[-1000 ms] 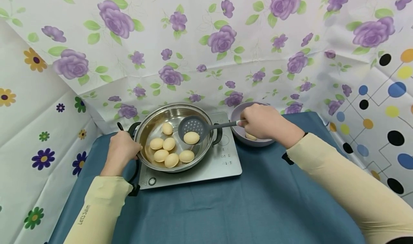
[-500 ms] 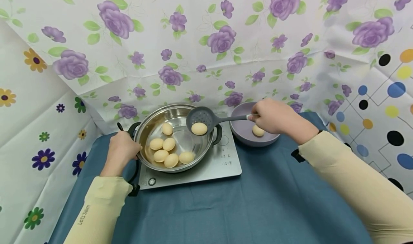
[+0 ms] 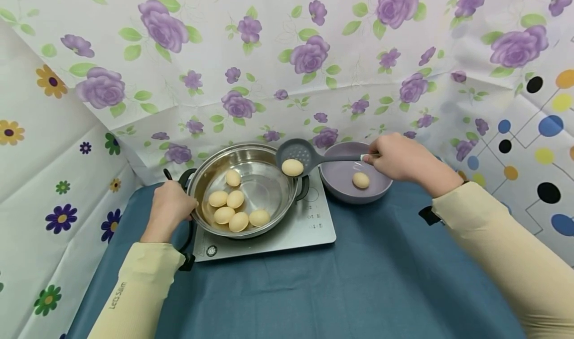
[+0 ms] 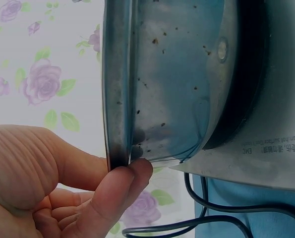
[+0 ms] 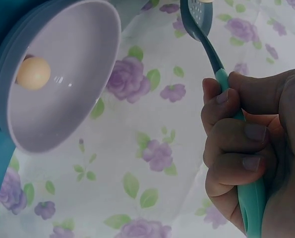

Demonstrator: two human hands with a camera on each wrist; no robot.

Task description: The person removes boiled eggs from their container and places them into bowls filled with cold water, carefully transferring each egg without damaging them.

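A pale-yellow oval egg [image 3: 292,167] on the grey perforated skimmer [image 3: 301,148] lies leftward of the nearer right hand [image 3: 401,155], curled round its sideways handle [image 3: 343,158] above a round lilac bowl [image 3: 336,177], while the left hand [image 3: 172,205] pinches the shiny steel pot [image 3: 264,182]

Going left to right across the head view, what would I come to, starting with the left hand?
Left hand, steel pan, egg on the grey skimmer, pale purple bowl, right hand.
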